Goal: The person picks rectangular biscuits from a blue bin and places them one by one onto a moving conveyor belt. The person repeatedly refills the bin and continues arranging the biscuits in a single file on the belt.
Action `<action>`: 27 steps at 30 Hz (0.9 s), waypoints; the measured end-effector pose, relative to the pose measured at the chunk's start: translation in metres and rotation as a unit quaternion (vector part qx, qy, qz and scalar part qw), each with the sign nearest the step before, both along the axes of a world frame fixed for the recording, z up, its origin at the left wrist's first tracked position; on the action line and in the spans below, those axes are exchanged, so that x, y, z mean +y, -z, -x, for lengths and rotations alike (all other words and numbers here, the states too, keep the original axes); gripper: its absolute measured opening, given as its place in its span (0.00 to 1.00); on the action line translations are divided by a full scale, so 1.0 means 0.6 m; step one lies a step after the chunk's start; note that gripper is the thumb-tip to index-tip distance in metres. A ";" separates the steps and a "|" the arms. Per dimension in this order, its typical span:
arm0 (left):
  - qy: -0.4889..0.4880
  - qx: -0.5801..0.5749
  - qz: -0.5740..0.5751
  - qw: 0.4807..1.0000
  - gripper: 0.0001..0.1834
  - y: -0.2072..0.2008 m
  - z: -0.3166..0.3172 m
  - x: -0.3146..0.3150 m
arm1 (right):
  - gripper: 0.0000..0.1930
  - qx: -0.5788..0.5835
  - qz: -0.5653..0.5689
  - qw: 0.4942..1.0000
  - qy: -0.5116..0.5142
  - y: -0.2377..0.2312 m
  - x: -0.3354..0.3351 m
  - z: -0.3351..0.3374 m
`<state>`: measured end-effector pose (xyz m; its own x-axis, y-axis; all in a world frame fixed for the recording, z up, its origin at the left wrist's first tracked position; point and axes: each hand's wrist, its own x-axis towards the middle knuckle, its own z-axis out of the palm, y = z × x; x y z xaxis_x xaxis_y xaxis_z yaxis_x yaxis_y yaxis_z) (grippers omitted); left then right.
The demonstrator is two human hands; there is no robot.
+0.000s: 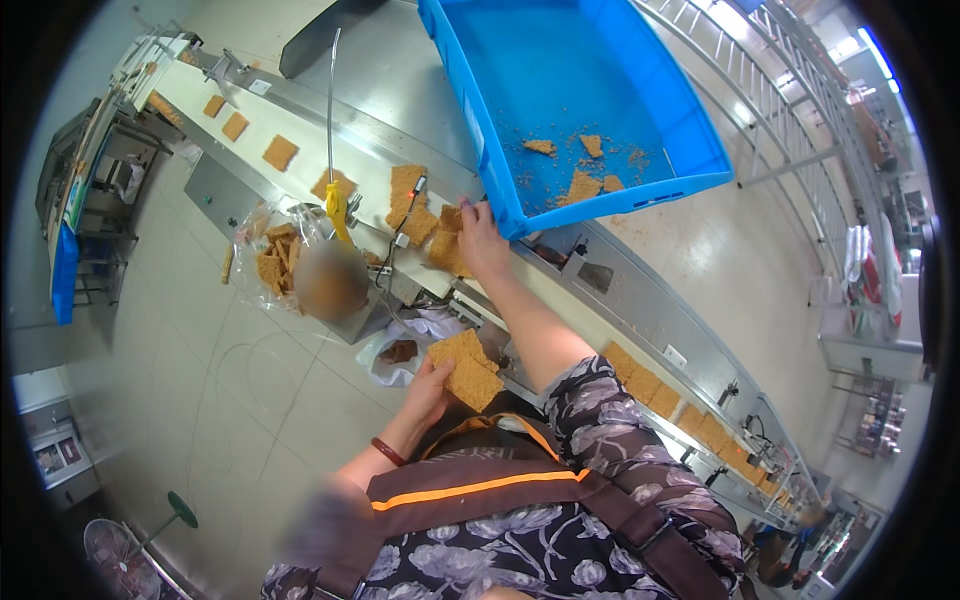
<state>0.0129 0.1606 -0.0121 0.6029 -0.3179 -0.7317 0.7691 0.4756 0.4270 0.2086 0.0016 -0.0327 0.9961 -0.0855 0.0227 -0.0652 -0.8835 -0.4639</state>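
Note:
My left hand (425, 392) is closed around a small stack of flat, golden-brown crispy squares (466, 370), held in front of my body near the belt's edge. My right hand (483, 240) reaches over the pale conveyor belt (352, 218), beside the near corner of a blue crate. Its fingers close on a brown crispy square (451, 218); part of the grip is hidden. Around that hand several more squares (408, 200) lie overlapping on the belt. Farther up the belt, single squares (281, 152) lie spaced apart.
The large blue crate (600, 205) holds broken pieces and crumbs. A clear bag (275, 262) of broken pieces sits left of the belt, partly behind a blurred patch; a white bag (385, 362) hangs nearer. A metal tube with a yellow fitting (338, 205) stands over the belt. Squares (650, 388) line its lower right.

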 end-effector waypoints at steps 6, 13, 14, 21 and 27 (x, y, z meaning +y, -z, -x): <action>0.037 -0.012 -0.012 0.999 0.19 0.014 -0.019 -0.010 | 0.17 -0.102 -0.141 0.984 0.037 0.045 -0.067 0.134; 0.076 -0.005 -0.009 0.997 0.19 0.006 -0.045 -0.037 | 0.14 -0.069 -0.274 0.912 0.296 -0.014 -0.289 0.404; 0.088 -0.004 -0.012 0.996 0.19 0.006 -0.048 -0.043 | 0.15 -0.019 -0.294 0.901 0.318 -0.012 -0.327 0.439; 0.157 -0.008 -0.038 0.987 0.19 0.001 -0.053 -0.092 | 0.13 0.000 -0.139 0.936 0.323 0.026 -0.408 0.506; 0.183 -0.013 -0.031 0.983 0.20 0.002 -0.047 -0.100 | 0.17 0.068 0.127 0.940 0.308 -0.037 -0.323 0.473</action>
<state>0.0409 0.1003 -0.0130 0.4757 -0.4728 -0.7417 0.8720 0.1426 0.4684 -0.0751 -0.1924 -0.0104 0.7540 -0.6569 -0.0036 -0.6450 -0.7394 -0.1930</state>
